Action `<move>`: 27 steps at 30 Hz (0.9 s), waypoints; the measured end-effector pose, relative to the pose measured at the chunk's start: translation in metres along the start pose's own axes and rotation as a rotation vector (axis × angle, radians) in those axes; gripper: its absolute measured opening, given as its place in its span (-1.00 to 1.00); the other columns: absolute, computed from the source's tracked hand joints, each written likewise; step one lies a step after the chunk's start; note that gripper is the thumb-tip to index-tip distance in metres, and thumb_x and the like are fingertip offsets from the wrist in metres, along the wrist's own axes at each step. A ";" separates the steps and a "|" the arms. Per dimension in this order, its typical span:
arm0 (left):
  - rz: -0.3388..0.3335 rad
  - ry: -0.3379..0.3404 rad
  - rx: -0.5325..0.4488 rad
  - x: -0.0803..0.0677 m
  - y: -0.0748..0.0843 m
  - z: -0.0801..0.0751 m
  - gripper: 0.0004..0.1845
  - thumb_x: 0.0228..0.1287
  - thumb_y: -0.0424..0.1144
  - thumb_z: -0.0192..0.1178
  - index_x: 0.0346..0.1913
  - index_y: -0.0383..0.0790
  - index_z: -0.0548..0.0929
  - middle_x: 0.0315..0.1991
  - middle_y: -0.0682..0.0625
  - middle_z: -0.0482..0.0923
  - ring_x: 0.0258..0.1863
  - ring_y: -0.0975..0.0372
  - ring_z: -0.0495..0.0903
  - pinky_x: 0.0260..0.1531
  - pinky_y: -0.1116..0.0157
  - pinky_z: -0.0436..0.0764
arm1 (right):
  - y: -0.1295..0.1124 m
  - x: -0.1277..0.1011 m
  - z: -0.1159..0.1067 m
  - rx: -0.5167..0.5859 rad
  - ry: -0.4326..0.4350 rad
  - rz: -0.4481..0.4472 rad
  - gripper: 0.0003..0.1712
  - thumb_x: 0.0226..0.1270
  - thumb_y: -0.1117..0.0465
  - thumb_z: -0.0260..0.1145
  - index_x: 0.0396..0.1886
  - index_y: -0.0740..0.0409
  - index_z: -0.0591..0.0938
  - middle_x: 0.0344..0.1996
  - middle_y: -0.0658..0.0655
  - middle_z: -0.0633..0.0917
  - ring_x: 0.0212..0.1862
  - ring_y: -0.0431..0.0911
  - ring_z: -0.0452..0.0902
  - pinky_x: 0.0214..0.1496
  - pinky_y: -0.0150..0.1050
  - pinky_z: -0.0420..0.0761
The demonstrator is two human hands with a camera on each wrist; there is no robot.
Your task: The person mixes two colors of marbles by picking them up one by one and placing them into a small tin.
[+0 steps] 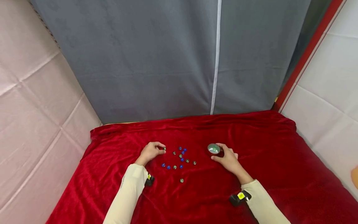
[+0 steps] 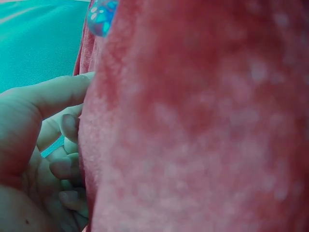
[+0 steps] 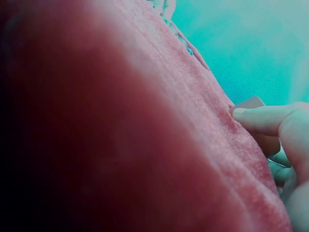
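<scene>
I see my left hand [image 1: 151,151] curled on the red cloth [image 1: 251,183], fingertips pinching one small greenish marble [image 1: 164,149] at the left edge of the marble scatter [image 1: 180,159]. The marbles are small glass balls, some blue, some green-brown, loosely spread just right of that hand; one stray marble [image 1: 181,180] lies nearer me than the rest. My right hand [image 1: 227,158] sits right of the scatter, fingers curved round a small shiny metal bowl [image 1: 213,149], holding it on the cloth. Bare cloth runs wide on every side of the scatter; beyond it the cloth's far edge meets a grey curtain [image 1: 156,62]. Both wrist views are mostly blurred red fabric, with a blue marble [image 2: 101,17] in the left one. No readable writing anywhere.
</scene>
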State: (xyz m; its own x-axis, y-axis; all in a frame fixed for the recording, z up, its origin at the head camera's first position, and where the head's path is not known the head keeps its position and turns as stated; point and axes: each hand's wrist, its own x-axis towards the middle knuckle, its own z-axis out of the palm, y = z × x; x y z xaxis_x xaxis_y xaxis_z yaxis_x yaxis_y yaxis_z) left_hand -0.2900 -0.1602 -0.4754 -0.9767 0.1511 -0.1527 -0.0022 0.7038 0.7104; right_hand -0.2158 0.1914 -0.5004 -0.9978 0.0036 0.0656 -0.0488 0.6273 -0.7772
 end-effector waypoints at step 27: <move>0.063 0.018 -0.014 0.004 0.007 -0.003 -0.81 0.07 -0.26 0.39 -0.20 -0.16 0.76 -0.64 0.04 0.52 -0.61 0.28 0.36 -0.48 0.35 0.37 | 0.002 0.000 0.002 -0.002 0.008 0.000 -0.28 0.13 0.10 0.45 0.27 0.20 0.41 0.13 0.29 0.58 0.12 0.17 0.34 -0.03 0.00 0.05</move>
State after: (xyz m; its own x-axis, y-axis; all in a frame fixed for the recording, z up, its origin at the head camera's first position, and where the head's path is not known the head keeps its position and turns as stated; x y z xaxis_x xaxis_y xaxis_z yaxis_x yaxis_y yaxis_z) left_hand -0.2943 -0.1566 -0.4693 -0.9787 0.1819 -0.0954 0.0561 0.6836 0.7277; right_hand -0.2158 0.1911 -0.5031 -0.9975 0.0100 0.0702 -0.0483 0.6292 -0.7757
